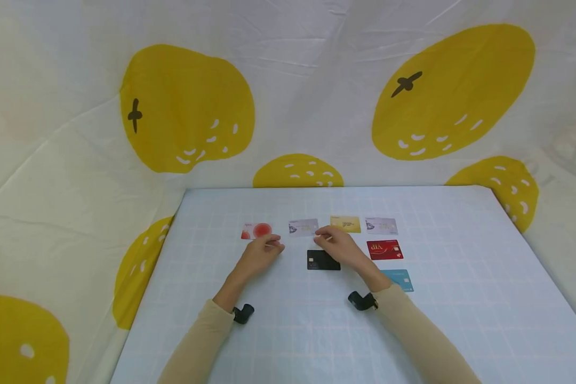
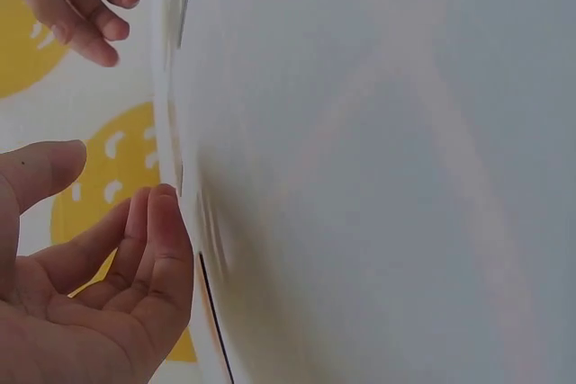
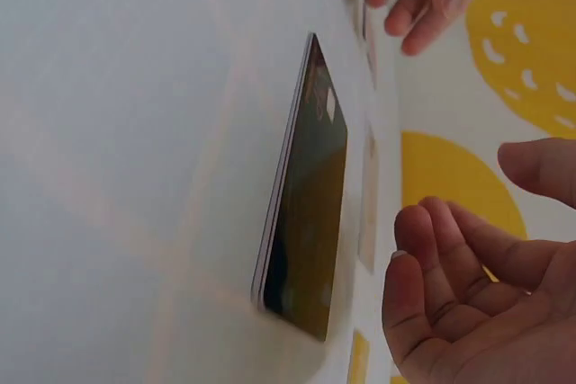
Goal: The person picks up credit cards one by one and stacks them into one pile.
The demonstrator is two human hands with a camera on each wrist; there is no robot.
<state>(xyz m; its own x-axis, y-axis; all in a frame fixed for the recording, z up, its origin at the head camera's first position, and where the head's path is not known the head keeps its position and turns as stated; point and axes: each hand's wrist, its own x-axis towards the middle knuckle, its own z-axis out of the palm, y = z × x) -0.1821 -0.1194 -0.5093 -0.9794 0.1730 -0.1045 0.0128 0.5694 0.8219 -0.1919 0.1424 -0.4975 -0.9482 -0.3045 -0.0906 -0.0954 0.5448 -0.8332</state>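
Note:
My left hand (image 1: 261,254) hovers by the red-and-white card (image 1: 256,231), fingers loosely bent and thumb apart, with nothing between them. Above and partly over the black card (image 1: 320,260) is my right hand (image 1: 342,248), its fingertips near a silver card (image 1: 303,228). In the right wrist view the black card (image 3: 310,195) lies flat with a layered-looking edge, apart from the fingers. That hand's thumb stands away from its bent fingers, and it holds nothing. A gold card (image 1: 345,224) lies just beyond the right hand.
Another silver card (image 1: 381,225) ends the back row at the right. Below it lie a red VIP card (image 1: 385,249) and a blue card (image 1: 400,279), the latter partly behind the right forearm. A pale grid-patterned cloth (image 1: 288,330) covers the table; a fruit-print sheet (image 1: 312,106) hangs behind.

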